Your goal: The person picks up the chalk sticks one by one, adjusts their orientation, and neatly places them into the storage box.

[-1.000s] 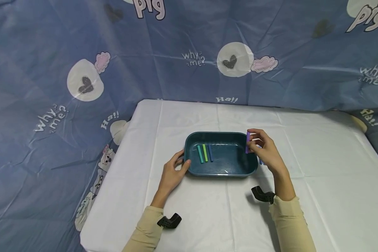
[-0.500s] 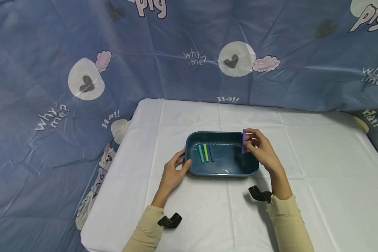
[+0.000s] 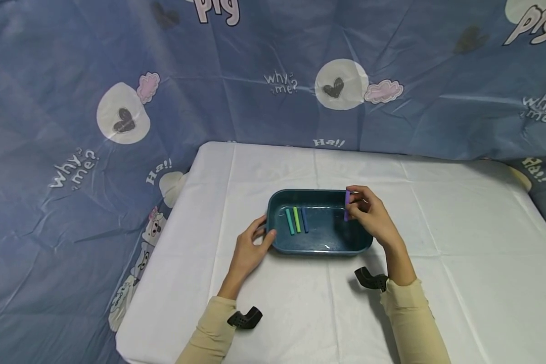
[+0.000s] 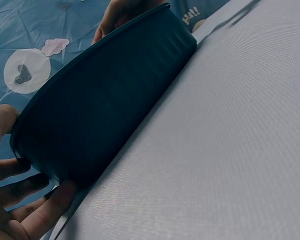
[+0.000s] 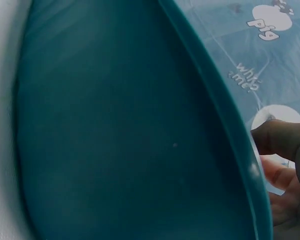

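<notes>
A dark teal rectangular tray [image 3: 320, 250] with raised walls stands on the white-covered table. Three short sticks lie side by side at its left: a teal one [image 3: 289, 222], a lime green one [image 3: 297, 220] and a blue one [image 3: 305, 220]. My left hand [image 3: 249, 250] holds the tray's left end, thumb at the rim and fingers along the outer wall. My right hand [image 3: 370, 212] pinches a purple stick [image 3: 347, 206] upright over the tray's right part. The right wrist view hides that stick behind the tray wall.
The white tablecloth [image 3: 473, 227] spreads around the tray. A blue patterned curtain [image 3: 255, 116] hangs behind and to the left of the table. Black wrist cameras, left [image 3: 245, 318] and right [image 3: 371, 279], stick out from the sleeves.
My right hand has moved a little left with the purple stick, from the tray's right rim to over its inside. A blue bit seen beside that hand is out of sight. The left hand stays put.
</notes>
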Motion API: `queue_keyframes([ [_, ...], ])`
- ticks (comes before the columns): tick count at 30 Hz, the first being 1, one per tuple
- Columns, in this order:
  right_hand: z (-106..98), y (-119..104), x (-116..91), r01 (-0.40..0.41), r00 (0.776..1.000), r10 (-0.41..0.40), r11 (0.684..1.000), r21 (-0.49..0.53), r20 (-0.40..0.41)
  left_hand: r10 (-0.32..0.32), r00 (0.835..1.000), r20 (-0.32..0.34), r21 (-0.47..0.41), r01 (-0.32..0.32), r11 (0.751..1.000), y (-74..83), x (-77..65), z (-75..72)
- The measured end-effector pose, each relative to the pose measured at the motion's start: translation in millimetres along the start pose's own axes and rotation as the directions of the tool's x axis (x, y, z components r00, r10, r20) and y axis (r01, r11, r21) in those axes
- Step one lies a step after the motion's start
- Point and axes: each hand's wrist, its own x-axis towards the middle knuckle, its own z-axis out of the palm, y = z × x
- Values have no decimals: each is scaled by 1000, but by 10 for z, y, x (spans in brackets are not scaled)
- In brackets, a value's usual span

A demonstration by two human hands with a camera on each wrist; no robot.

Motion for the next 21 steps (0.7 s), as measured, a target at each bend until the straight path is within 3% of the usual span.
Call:
queue_keyframes([
  [10, 62, -26, 57, -14, 1000, 14, 999, -38, 5, 9, 1000, -1, -4, -9, 1000, 16, 5, -29],
  [21, 128, 6, 103, -25, 999, 25, 1000, -3, 48, 19, 1000, 14, -8, -19, 1000, 23, 7, -18],
])
